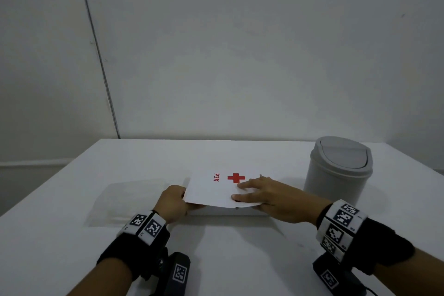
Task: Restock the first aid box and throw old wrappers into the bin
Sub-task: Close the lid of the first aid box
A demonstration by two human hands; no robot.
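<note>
Left hand (171, 202) pinches the first aid box (216, 187) lid corner; right hand (266, 196) lies spread flat on top.
I'd lift evenly, right hand steadying the box; the bin (336, 175) stands just beyond that hand.

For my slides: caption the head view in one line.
Left hand grips the lid of the first aid box, right hand rests flat on it; grey bin stands at right.

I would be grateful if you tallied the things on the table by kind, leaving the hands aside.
first aid box: 1
grey swing-lid bin: 1
clear plastic bag: 1
Total: 3
</note>
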